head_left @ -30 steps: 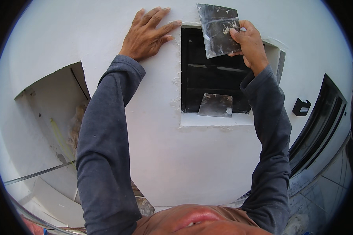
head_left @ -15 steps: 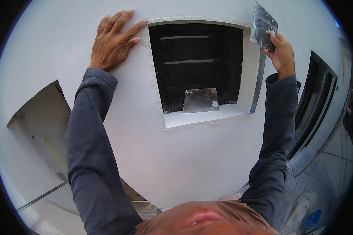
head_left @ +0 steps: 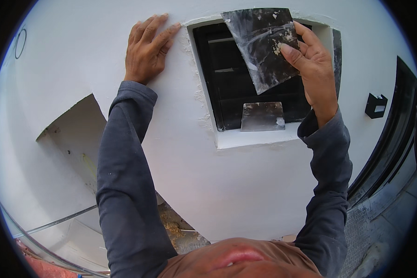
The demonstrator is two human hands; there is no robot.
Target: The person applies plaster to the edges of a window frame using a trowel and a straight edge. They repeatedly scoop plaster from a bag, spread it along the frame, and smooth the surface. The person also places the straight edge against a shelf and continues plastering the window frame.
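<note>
My left hand (head_left: 148, 51) rests on the white wall (head_left: 250, 185), fingers stretched, just left of a recessed dark window (head_left: 224, 88). In my right hand (head_left: 319, 65) is a flat dark scraper plate (head_left: 259, 41), pinched at its right edge with the thumb on the near face. White smears and crumbs of filler cling to that plate. It is tilted in front of the window and covers much of the upper pane. A second, smaller plate (head_left: 262, 116) stands on the white sill (head_left: 245, 137), leaning toward the window. Rough white filler lines the recess edges.
A dark strip (head_left: 337, 60) runs along the recess's right side. Farther right are a black wall lamp (head_left: 376, 105) and a dark-framed opening (head_left: 387, 143). A grey recess (head_left: 76, 139) cuts into the wall at left. Debris (head_left: 173, 227) lies below my left forearm.
My right hand has brought the scraper plate from the recess's upper right corner leftward, in front of the window and closer to me. The view has shifted; my left hand stays on the wall.
</note>
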